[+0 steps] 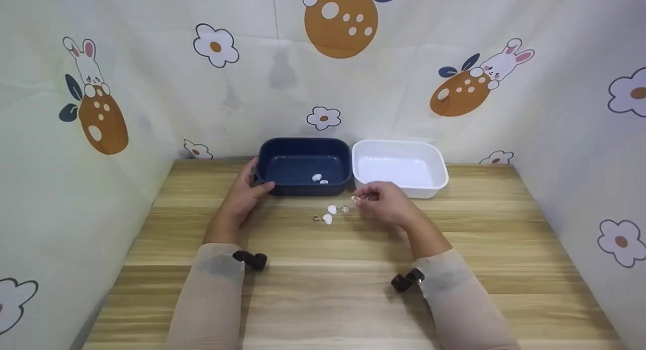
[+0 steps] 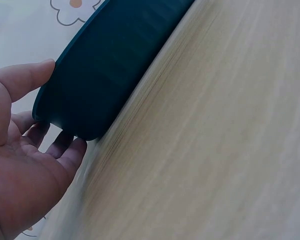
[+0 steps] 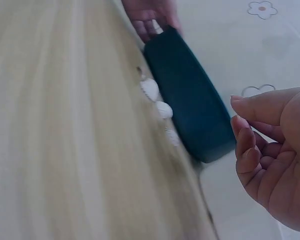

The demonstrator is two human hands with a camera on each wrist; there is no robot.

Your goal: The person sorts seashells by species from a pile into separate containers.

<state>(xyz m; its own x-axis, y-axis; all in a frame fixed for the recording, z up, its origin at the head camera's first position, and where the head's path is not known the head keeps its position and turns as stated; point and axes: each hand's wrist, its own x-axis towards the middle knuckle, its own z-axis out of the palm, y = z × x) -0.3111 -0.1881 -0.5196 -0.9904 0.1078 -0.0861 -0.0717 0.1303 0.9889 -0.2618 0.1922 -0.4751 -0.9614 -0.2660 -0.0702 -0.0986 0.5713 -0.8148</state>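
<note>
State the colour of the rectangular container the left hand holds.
Dark blue rectangular container, clearest in head view.

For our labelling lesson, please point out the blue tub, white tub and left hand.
Blue tub [image 1: 304, 189]: head view, on its outer front wall.
White tub [image 1: 400, 171]: head view, on its bare inside floor.
Left hand [image 1: 244, 197]: head view, near the thumb's base.

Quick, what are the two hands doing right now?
Left hand: holding the dark blue tub by one end.
Right hand: pinching a small pale thing, too tiny to name.
</note>
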